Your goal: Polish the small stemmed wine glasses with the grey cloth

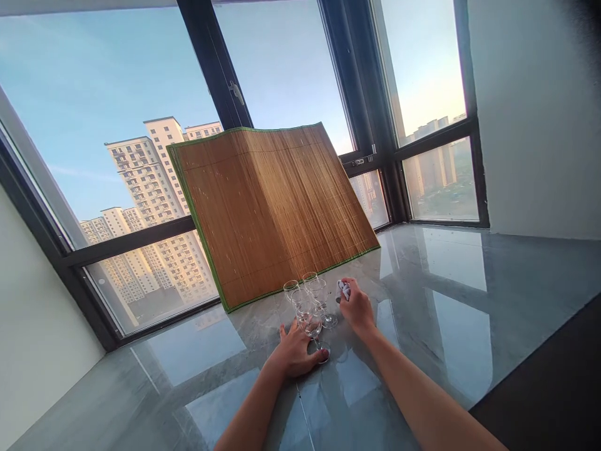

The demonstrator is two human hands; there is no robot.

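Note:
Several clear stemmed wine glasses (pixel 307 310) stand close together on the shiny grey sill, their bowls overlapping. My left hand (pixel 297 352) is low at the nearest glass, its thumb over the round foot and its other fingers spread beside and behind it. The thumb and hand appear to hold that foot against the surface. To the right of the group, my right hand (pixel 357 308) is closed around a small crumpled white cloth (pixel 344 289). That hand stays apart from the glasses. Part of the cloth is hidden by the fingers.
Behind the glasses a brown bamboo mat (pixel 277 207) with green edging leans against the dark window frame (pixel 216 62). Glossy marble-like sill (pixel 436 300) reflects the windows. A white wall (pixel 535 125) rises at the right, and a dark edge (pixel 554 376) lies at lower right.

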